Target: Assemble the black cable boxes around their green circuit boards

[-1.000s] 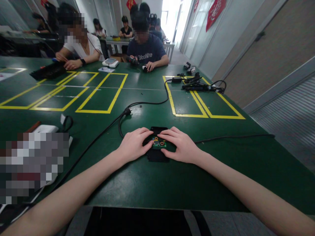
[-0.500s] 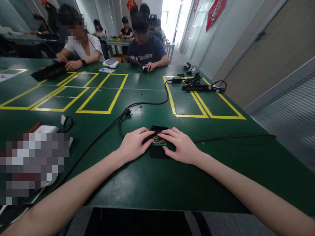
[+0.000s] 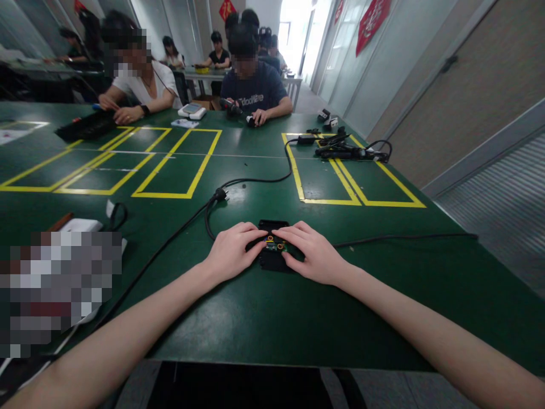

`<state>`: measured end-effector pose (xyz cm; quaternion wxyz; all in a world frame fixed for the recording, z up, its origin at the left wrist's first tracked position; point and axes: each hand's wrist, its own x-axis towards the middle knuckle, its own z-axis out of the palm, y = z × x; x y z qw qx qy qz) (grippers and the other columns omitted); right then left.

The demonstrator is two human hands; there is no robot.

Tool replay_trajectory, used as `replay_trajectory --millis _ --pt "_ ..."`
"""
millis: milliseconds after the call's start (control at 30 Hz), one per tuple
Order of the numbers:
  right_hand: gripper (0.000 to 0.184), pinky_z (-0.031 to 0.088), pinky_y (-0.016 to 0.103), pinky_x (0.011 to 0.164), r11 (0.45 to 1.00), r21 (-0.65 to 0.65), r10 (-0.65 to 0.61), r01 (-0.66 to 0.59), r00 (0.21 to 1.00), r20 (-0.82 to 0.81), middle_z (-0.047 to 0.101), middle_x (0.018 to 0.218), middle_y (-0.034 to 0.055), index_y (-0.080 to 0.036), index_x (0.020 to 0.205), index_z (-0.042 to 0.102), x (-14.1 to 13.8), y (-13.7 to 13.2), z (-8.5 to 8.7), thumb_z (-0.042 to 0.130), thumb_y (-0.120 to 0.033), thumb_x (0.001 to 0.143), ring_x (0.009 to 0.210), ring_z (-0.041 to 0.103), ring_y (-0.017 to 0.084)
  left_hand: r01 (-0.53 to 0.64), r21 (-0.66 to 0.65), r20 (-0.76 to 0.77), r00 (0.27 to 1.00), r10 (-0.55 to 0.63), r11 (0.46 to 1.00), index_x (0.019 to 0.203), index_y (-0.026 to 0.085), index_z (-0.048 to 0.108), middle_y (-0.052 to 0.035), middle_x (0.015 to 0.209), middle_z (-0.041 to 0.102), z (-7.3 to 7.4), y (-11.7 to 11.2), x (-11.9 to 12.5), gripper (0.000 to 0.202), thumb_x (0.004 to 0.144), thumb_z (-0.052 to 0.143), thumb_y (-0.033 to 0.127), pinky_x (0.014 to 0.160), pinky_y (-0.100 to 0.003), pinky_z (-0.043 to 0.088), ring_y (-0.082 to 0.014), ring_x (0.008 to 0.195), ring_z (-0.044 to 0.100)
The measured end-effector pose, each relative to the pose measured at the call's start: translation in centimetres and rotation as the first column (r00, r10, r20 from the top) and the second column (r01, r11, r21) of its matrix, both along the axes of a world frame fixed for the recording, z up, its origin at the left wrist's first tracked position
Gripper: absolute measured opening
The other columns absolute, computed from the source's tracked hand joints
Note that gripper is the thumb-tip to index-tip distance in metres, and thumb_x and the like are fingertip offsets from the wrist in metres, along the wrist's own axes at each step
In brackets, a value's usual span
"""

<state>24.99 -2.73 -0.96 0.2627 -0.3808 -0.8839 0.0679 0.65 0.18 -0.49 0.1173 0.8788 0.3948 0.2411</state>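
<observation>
A small green circuit board (image 3: 271, 246) with copper-coloured ring coils sits between my two hands, over an opened black plastic case (image 3: 276, 262). My left hand (image 3: 235, 248) grips the board's left end between thumb and fingers. At the right end, my right hand (image 3: 314, 251) pinches it the same way. Parts of the board's ends are hidden under my fingertips. A black cable (image 3: 404, 237) runs out to the right from behind my right hand. On the left, a black cord with a plug (image 3: 220, 195) lies near my left hand.
Yellow tape rectangles (image 3: 176, 163) mark the green table (image 3: 238, 329). Bundled black adapters and cables (image 3: 344, 150) lie at the back right. A blurred-out pile (image 3: 63, 284) sits at left. Two people (image 3: 255, 85) work across the table, one with a black tray (image 3: 85, 125).
The black case has shifted slightly under the board, its lower part now a little higher in view. My hands keep their hold on the board, nearly still.
</observation>
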Motion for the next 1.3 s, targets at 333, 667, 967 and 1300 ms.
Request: replay_trajectory --millis 333,667,967,1300 --pt "0.008 0.057 0.046 0.083 0.997 0.054 -0.049 0.050 0.999 -0.010 0.071 0.102 0.0112 -0.022 0.101 0.065 2.0 0.5 1.2 0.059 -0.024 0.097 0.096 0.064 0.029 -0.013 0.017 0.084 0.996 0.011 1.000 0.093 0.020 0.078 -0.0037 0.088 0.076 0.1 0.1 0.0 0.015 0.098 0.067 0.030 0.078 -0.031 0.058 -0.0189 0.083 0.071" --pt "0.019 0.057 0.035 0.071 1.000 -0.008 0.015 -0.015 1.000 -0.004 0.075 0.092 0.0086 -0.020 0.105 0.067 3.2 1.1 0.5 0.049 -0.026 0.105 0.080 0.070 0.022 0.091 0.010 0.256 0.963 -0.090 0.996 0.088 0.017 0.072 -0.0034 0.080 0.072 0.8 0.0 -0.3 0.017 0.097 0.060 0.025 0.067 -0.026 0.052 -0.0147 0.070 0.066" --pt "0.035 0.050 0.028 0.065 0.992 -0.058 0.114 -0.110 0.991 0.069 0.078 0.090 0.0080 -0.015 0.110 0.068 3.5 0.2 1.2 0.038 -0.031 0.111 0.069 0.070 0.017 0.248 0.028 0.287 0.926 -0.245 0.968 0.081 0.016 0.065 -0.0011 0.072 0.065 1.4 -0.4 -1.1 0.010 0.084 0.055 0.018 0.060 -0.023 0.047 -0.0124 0.063 0.059" --pt "0.029 0.041 0.027 0.063 0.973 -0.195 0.163 -0.126 0.969 0.185 0.076 0.085 0.0057 -0.017 0.105 0.069 3.1 0.0 2.2 0.044 -0.029 0.108 0.066 0.066 0.016 0.285 -0.052 0.243 0.933 -0.265 0.957 0.078 0.017 0.064 0.0014 0.068 0.061 0.8 -0.2 -1.2 0.006 0.079 0.058 0.015 0.056 -0.021 0.041 -0.0102 0.058 0.054"
